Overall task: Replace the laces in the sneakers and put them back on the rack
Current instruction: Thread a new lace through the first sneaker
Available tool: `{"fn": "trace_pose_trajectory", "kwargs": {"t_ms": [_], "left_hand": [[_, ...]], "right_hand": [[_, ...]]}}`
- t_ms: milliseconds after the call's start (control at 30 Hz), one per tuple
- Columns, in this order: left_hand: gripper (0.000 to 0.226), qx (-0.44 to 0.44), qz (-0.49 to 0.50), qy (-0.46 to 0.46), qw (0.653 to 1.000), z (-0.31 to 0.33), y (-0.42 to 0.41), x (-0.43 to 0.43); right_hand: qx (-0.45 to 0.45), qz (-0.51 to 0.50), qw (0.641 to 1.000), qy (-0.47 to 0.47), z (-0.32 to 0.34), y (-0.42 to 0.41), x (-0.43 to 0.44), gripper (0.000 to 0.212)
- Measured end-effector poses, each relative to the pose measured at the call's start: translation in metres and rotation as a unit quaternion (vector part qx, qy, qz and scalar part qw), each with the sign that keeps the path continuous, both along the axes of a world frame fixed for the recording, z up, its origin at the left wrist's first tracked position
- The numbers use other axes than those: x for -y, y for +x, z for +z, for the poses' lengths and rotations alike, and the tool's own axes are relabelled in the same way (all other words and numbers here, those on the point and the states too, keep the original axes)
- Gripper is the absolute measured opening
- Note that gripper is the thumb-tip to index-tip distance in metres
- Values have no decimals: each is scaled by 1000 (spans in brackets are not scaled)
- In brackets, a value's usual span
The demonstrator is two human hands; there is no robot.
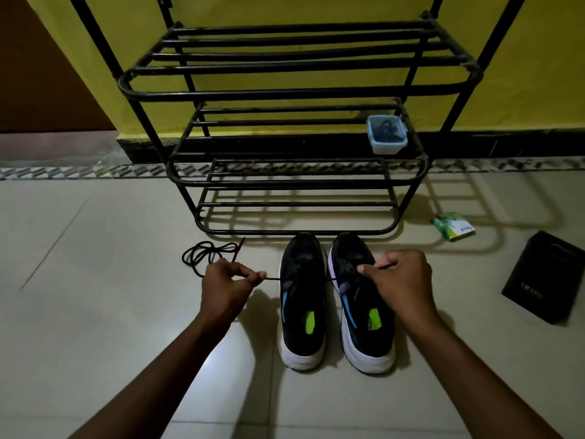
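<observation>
**Lace pulled crosswise, worked at the right sneaker**

Sneakers on the floor (126, 312), heels toward the person, toes toward the rack (297, 182). Left hand (224, 286) pinches the lace (273, 278), drawn leftward. Right hand (402, 277) pinches it over the right sneaker (367, 343), the closer hand. The spare lace (209, 251) lies beyond.

Both my bare forearms reach forward, my left hand (228, 285) pinching a black lace (274, 279) between thumb and forefinger, my right hand (399, 277) curled, pinching it too.
</observation>
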State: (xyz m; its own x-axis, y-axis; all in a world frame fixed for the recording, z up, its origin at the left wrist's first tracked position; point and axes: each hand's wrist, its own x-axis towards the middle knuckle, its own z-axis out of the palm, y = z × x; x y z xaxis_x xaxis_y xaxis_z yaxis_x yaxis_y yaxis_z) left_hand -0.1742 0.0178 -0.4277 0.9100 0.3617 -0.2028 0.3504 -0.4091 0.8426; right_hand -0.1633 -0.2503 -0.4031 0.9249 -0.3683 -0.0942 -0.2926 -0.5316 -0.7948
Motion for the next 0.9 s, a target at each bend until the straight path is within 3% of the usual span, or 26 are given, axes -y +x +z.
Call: {"fn": "trace_pose_trajectory", "kwargs": {"t_ms": [433,900], "left_hand": [[22,-26,-7,115,993,-24,0,-4],[29,-25,-7,161,987,-28,0,-2]], "right_hand": [[-1,-28,997,-79,-18,-5,16,32],[-1,-34,991,-132,-26,-7,14,35]]}}
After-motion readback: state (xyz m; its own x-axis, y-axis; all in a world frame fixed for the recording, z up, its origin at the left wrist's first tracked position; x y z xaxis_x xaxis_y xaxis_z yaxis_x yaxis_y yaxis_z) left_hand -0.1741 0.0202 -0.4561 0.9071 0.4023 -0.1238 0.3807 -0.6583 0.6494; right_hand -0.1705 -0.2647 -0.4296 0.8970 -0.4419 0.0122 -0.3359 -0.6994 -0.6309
